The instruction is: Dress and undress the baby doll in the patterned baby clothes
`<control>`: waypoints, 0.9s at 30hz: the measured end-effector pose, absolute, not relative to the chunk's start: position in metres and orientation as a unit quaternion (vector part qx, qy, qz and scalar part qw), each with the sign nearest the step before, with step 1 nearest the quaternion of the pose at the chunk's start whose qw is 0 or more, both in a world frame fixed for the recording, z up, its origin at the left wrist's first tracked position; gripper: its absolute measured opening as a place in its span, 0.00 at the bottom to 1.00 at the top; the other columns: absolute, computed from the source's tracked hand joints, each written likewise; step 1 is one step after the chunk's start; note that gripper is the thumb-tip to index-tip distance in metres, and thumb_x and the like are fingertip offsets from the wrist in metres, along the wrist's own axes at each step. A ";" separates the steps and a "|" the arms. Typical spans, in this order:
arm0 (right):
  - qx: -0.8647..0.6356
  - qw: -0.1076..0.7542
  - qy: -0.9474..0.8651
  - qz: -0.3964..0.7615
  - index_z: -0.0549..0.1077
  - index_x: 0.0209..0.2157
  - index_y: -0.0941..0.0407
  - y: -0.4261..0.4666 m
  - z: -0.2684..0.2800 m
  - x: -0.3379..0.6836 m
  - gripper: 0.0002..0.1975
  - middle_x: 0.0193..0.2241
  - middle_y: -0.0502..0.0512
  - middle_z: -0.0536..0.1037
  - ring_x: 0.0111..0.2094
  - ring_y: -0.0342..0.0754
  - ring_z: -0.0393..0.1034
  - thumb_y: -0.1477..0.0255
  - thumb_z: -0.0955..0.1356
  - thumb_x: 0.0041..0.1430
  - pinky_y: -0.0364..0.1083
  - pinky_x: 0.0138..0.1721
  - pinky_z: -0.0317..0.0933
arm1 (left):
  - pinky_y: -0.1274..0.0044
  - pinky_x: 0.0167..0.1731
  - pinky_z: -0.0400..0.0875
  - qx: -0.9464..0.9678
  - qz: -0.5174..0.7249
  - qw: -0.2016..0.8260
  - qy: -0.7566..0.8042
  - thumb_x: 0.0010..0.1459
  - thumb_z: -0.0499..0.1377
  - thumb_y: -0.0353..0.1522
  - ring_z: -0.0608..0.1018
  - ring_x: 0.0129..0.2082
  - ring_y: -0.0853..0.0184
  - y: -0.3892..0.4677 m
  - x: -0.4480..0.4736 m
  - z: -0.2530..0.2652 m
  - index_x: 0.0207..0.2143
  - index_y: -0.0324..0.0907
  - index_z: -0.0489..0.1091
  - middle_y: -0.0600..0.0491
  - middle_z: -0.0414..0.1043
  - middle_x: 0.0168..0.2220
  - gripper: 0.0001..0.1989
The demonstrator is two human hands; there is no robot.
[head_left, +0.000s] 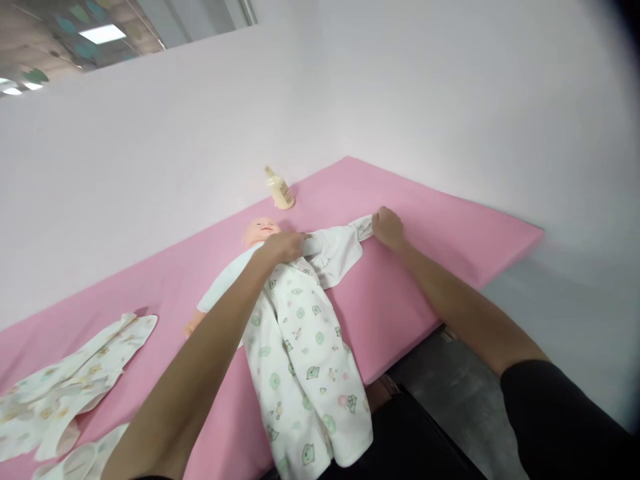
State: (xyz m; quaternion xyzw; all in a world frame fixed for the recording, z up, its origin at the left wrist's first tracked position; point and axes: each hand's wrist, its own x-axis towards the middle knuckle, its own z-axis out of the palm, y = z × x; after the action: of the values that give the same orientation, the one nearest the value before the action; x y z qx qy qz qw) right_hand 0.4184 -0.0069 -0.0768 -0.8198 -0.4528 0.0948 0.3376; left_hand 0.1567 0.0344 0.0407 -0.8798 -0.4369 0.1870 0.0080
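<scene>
A baby doll [260,230] in a white top lies on its back on the pink padded mat [425,207]. A white long-sleeved baby garment [340,250] is spread to the right of its head. My left hand [287,247] is closed on this garment's edge beside the doll's chin. Out to the right, my right hand [387,227] grips the cuff end of its sleeve, which is stretched toward me. White clothing with green animal prints [300,347] covers the doll's front and hangs over the mat's near edge; I cannot tell whether it joins the white piece.
A bottle with a pale yellow body [281,192] stands by the wall behind the doll's head. Printed baby clothes [90,373] lie at the left, with another white piece [83,460] nearer. White walls [200,133] border the mat at the back and right.
</scene>
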 end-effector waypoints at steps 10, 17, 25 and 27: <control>-0.756 0.245 -0.589 0.146 0.63 0.25 0.56 -0.013 -0.070 0.398 0.15 0.26 0.55 0.72 0.29 0.48 0.64 0.61 0.60 0.62 0.46 0.33 0.54 | 0.68 0.45 0.72 -0.901 0.131 0.025 -0.413 0.54 0.56 0.27 0.75 0.52 0.52 0.038 0.184 0.007 0.53 0.38 0.67 0.39 0.71 0.54 0.22; -0.836 0.281 -0.469 0.046 0.68 0.34 0.57 -0.009 -0.069 0.438 0.11 0.34 0.63 0.74 0.35 0.54 0.68 0.70 0.57 0.64 0.50 0.38 0.57 | 0.63 0.48 0.71 -0.900 0.116 0.044 -0.417 0.60 0.56 0.36 0.75 0.53 0.50 0.034 0.180 0.007 0.51 0.39 0.67 0.42 0.72 0.52 0.18; -0.803 0.309 -0.508 -0.029 0.69 0.44 0.61 -0.015 -0.073 0.415 0.16 0.48 0.71 0.72 0.51 0.64 0.64 0.65 0.57 0.68 0.60 0.52 0.53 | 0.61 0.51 0.69 -0.900 0.105 0.049 -0.420 0.61 0.55 0.39 0.73 0.56 0.50 0.034 0.180 0.003 0.61 0.43 0.62 0.42 0.69 0.56 0.26; -0.759 0.343 -0.554 -0.014 0.67 0.47 0.59 -0.018 -0.072 0.398 0.20 0.51 0.68 0.71 0.53 0.62 0.63 0.57 0.59 0.67 0.59 0.55 0.52 | 0.60 0.51 0.69 -0.907 0.105 0.061 -0.404 0.61 0.55 0.40 0.73 0.55 0.48 0.034 0.183 0.000 0.63 0.45 0.60 0.42 0.69 0.56 0.28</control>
State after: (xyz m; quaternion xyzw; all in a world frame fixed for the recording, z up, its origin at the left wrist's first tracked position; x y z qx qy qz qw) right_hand 0.3984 -0.0178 -0.0720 -0.7585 -0.5538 -0.0142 0.3432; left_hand 0.1835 0.0336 -0.0004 -0.9066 -0.4042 0.1046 0.0614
